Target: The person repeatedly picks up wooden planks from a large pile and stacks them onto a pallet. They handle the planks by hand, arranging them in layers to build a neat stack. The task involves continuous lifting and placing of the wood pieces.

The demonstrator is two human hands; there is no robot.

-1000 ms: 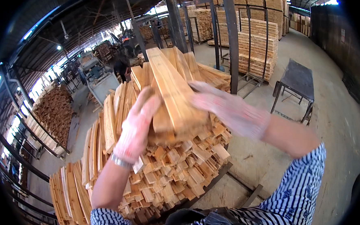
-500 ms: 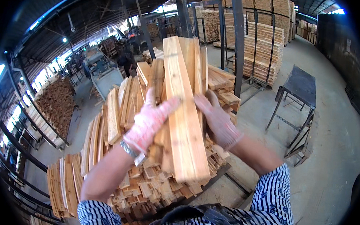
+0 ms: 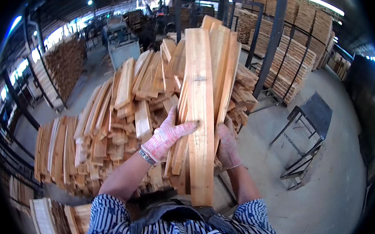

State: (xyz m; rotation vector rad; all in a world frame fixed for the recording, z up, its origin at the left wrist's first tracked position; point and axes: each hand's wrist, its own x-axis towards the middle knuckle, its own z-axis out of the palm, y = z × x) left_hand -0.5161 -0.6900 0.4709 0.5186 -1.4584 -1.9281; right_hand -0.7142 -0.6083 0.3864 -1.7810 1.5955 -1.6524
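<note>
A bundle of long, pale wooden boards (image 3: 200,160) stands up lengthwise between my hands, one broad board facing me and several others behind it. My left hand (image 3: 167,136), in a pinkish knitted glove, grips the bundle's left side, with its thumb laid across the front board. On the opposite side my right hand (image 3: 229,149), gloved the same way, is closed round the edge of the boards. Its fingertips are partly hidden by the wood. Behind and to the left lies a large pile of loose boards (image 3: 123,88).
More boards (image 3: 46,217) lie at the lower left. A dark metal-topped table (image 3: 313,113) stands at the right. Dark steel posts (image 3: 270,49) rise beyond the pile, near tall stacks of timber (image 3: 298,59). A grey machine (image 3: 121,43) stands at the far left.
The bundle has come more upright, with its lower end nearer me. Both hands have moved lower in the view. My view has swung, showing more of the pile at left.
</note>
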